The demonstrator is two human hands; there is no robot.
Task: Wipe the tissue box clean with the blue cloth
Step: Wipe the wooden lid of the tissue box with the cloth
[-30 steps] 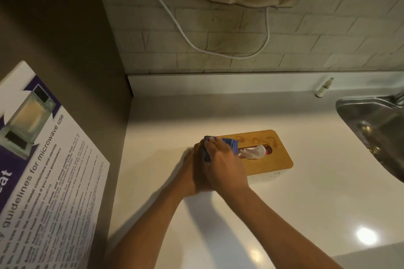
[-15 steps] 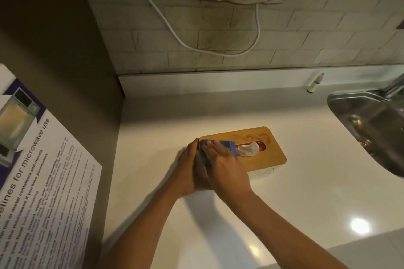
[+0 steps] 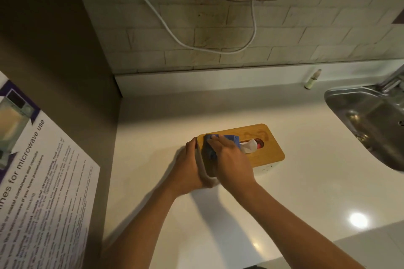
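Tissue box with a bamboo lid and white body sits mid-worktop, probably light and prone to sliding. Left hand is clamped round its near end; that's the spot to brace. Right hand presses the soft blue cloth flat on the lid.

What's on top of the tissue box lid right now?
The blue cloth lies on the tissue box lid's left end, pressed under the right hand. A white tissue pokes from the slot. The lid beneath hand and cloth is hidden.
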